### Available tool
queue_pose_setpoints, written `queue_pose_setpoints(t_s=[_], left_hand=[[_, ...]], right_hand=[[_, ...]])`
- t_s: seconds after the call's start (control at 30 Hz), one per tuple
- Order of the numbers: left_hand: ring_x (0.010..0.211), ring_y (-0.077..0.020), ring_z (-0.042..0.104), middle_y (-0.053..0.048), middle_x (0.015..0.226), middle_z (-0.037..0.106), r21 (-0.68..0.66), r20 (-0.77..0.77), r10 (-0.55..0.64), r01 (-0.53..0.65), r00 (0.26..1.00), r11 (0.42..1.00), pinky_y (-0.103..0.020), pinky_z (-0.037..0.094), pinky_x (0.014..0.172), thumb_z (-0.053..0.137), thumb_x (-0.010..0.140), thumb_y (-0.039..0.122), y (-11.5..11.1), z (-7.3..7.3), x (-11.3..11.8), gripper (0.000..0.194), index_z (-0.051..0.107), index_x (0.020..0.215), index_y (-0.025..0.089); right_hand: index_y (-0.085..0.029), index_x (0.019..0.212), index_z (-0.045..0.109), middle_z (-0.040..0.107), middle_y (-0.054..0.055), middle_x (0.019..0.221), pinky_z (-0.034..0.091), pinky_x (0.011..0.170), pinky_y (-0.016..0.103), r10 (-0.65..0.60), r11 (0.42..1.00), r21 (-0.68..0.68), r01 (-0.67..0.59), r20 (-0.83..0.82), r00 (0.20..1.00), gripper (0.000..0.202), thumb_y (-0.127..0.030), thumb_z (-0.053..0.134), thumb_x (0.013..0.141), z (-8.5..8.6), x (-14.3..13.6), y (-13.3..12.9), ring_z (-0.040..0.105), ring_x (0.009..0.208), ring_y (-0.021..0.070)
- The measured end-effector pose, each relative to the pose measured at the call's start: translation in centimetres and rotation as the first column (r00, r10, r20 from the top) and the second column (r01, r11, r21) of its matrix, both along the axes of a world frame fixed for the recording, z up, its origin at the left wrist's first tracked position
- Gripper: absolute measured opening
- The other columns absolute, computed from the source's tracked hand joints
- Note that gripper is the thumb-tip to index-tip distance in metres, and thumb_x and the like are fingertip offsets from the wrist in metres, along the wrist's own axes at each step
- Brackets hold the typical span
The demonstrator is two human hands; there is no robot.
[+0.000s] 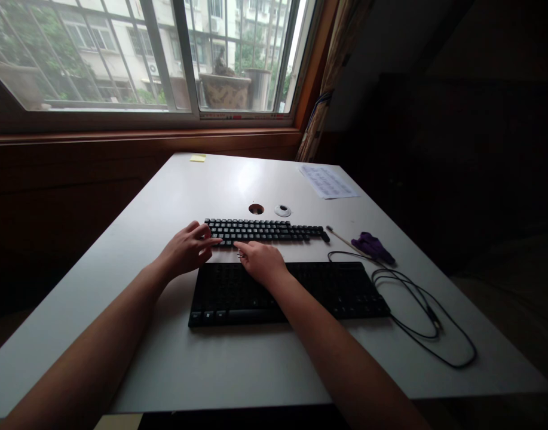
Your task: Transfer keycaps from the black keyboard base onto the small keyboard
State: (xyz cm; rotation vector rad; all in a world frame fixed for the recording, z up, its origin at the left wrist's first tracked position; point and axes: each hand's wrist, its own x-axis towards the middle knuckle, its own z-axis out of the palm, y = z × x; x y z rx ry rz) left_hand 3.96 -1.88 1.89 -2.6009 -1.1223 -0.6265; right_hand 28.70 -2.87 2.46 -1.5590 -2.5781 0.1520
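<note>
- Progress, separated parts: small black plastic keycaps with pale markings (247,230) stand off the keyboard in close, near-parallel rows on the white smooth-topped desk (238,370). The rows look largely ordered; the near one is ragged toward the right, where a larger black piece (325,237) sits askew.
- Progress, main body: the black rectangular plastic keyboard (345,286) has caps seated at the left of its near row, with a long bar beside them. Most of its upper field appears bare, judged from the dark texture — individual positions cannot be verified.
- Outstanding: the separated caps are off the body. Whether they are being removed or refitted cannot be established from this view.
- Location: the keyboard lies flat on the desk, between the person and the cap rows, partly under the right forearm.
- Orientation: its long axis runs left to right, the right end slightly farther away. The long-bar side faces the person; the thin black cable (423,292) meets the far side, right of centre.
- Left hand (188,246): partly open, fingers bent, fingertips at the left end of the cap rows. Grip on a cap — cannot tell.
- Right hand (260,261): loosely curled, index finger extended to the nearest row. Anything held cannot be confirmed.
</note>
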Motion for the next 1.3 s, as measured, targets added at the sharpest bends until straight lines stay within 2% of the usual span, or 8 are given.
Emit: queue_pose_setpoints(t_s=[0.23, 0.87, 1.03, 1.3], left_hand=[[0.084, -0.0207, 0.046, -0.006, 0.099, 0.054, -0.039, -0.032, -0.013, 0.011, 0.999, 0.999, -0.032, 0.049, 0.069, 0.058, 0.079, 0.010, 0.0, -0.1, 0.3, 0.047, 0.067, 0.118, 0.033], [0.083, -0.0200, 0.045, -0.006, 0.096, 0.055, -0.044, -0.028, -0.034, 0.033, 0.999, 0.999, -0.031, 0.048, 0.070, 0.057, 0.080, 0.010, -0.1, 0.2, 0.2, 0.045, 0.068, 0.117, 0.033], [0.088, -0.0218, 0.047, -0.008, 0.101, 0.053, -0.037, -0.024, -0.012, 0.011, 1.000, 0.999, -0.033, 0.049, 0.072, 0.056, 0.086, 0.017, -0.2, 0.2, 0.5, 0.042, 0.064, 0.125, 0.031], [0.088, -0.0210, 0.047, -0.007, 0.098, 0.052, -0.025, -0.018, -0.034, 0.034, 0.999, 0.999, -0.034, 0.047, 0.076, 0.053, 0.093, 0.030, 0.0, -0.4, 1.3, 0.032, 0.066, 0.122, 0.029]], right_hand=[[-0.040, 0.137, 0.049, 0.068, 0.001, 0.118, 0.048, 0.080, 0.031, -0.007, 1.000, -0.012, 0.007, 0.008, 1.000, 0.045, -0.034, 0.044, 0.093, 0.0, -0.1, 0.0, 0.065, 0.096, 0.0202], [-0.040, 0.138, 0.049, 0.067, 0.001, 0.120, 0.048, 0.082, 0.032, -0.010, 1.000, -0.026, 0.010, 0.009, 1.000, 0.045, -0.034, 0.044, 0.093, 0.3, -0.1, -0.1, 0.065, 0.098, 0.0207], [-0.040, 0.137, 0.049, 0.067, 0.001, 0.119, 0.048, 0.081, 0.032, -0.008, 1.000, -0.023, 0.008, 0.006, 1.000, 0.044, -0.035, 0.043, 0.094, 0.2, -0.1, 0.0, 0.065, 0.096, 0.0206], [-0.041, 0.138, 0.049, 0.067, 0.001, 0.117, 0.048, 0.081, 0.031, -0.012, 1.000, -0.024, 0.012, 0.000, 1.000, 0.043, -0.037, 0.042, 0.095, 0.1, -0.1, 0.0, 0.066, 0.096, 0.0206]])
